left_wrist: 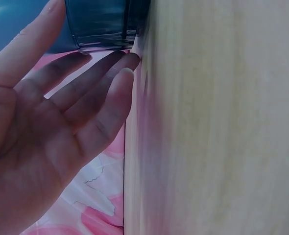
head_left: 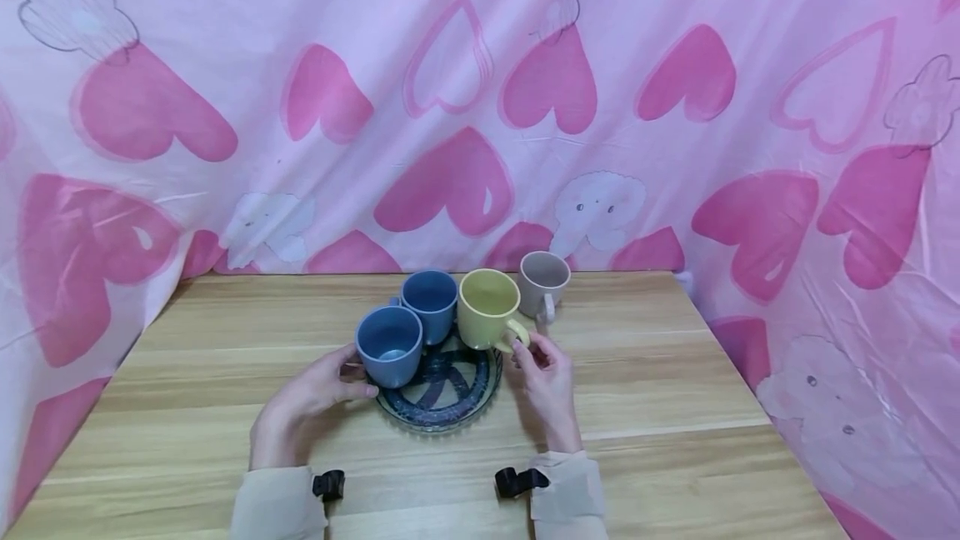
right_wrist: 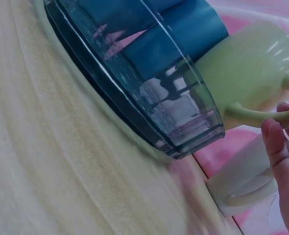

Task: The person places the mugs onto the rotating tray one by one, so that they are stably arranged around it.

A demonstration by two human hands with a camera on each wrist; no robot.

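My right hand (head_left: 546, 369) pinches the handle of a yellow mug (head_left: 486, 315), which is at the back right rim of a round glass dish (head_left: 431, 415) with a dark ring and spokes. In the right wrist view, thumb and fingertips meet on that handle. A blue mug (head_left: 390, 348) is at the dish's left side, and a second blue mug (head_left: 430, 307) stands behind it. My left hand (head_left: 326, 382) is beside the front blue mug, thumb near its base. Its fingers reach forward, loosely bent, in the left wrist view; whether they touch the mug is unclear.
A pale grey-beige mug (head_left: 543, 282) stands on the wooden table (head_left: 637, 407) near its back edge, right of the yellow mug. Behind and around the table hangs a pink curtain (head_left: 442, 165) printed with hearts.
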